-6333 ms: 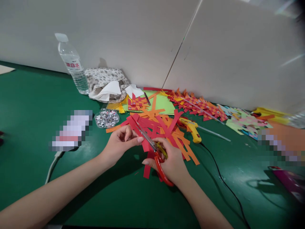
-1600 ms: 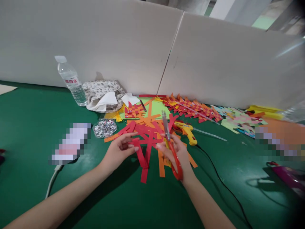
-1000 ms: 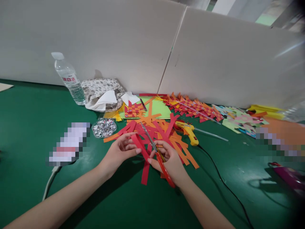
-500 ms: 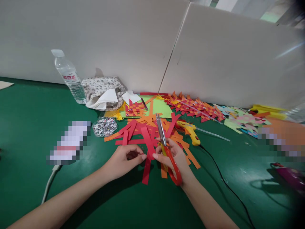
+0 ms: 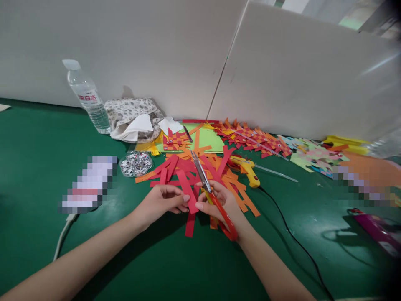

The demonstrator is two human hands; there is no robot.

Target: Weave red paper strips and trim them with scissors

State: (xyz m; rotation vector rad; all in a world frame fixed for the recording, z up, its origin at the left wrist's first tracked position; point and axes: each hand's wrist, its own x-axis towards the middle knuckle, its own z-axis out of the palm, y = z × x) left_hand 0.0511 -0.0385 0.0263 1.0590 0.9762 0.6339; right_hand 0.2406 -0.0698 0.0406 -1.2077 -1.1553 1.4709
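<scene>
Fingers of the left hand (image 5: 163, 201) pinch a red strip (image 5: 188, 196); right-hand fingers close on it from the other side, meeting at the same spot. Right hand (image 5: 219, 205) also clamps the scissors (image 5: 213, 196), blades together, tips angled up-left past the fingertips. Half a second ago the blades stood nearly upright and the hands were slightly apart; now they've tipped left and both hands meet on the strip. Looks like handling the strip, not cutting. Strip pile (image 5: 203, 171) just beyond the fingers; glue gun (image 5: 247, 169) right of them, eyes dish (image 5: 136, 164) left.
</scene>
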